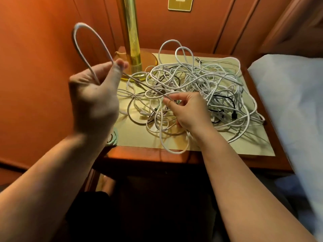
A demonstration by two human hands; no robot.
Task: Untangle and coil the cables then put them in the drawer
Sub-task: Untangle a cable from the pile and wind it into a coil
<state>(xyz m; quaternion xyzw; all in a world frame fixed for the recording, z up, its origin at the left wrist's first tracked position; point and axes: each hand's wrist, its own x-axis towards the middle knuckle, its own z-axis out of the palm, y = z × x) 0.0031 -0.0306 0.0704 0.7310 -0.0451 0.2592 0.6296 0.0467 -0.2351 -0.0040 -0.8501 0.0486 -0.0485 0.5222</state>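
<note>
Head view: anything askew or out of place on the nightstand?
One white loop of the cable tangle hangs over the nightstand front edge. No damage shows.

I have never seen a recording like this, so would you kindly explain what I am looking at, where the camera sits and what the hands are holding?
There is no machine here: a person works with two bare hands, filmed by one wide-angle camera worn on the head, looking forward and down.

On the wooden nightstand lies a tangled pile of cables, mostly white with a few black ones, beside a brass lamp.

The left hand is raised and holds a white cable loop that stands up above it. A taut strand runs from there down to the right hand, which pinches it in its fingers just above the pile.

No drawer is visible.
</note>
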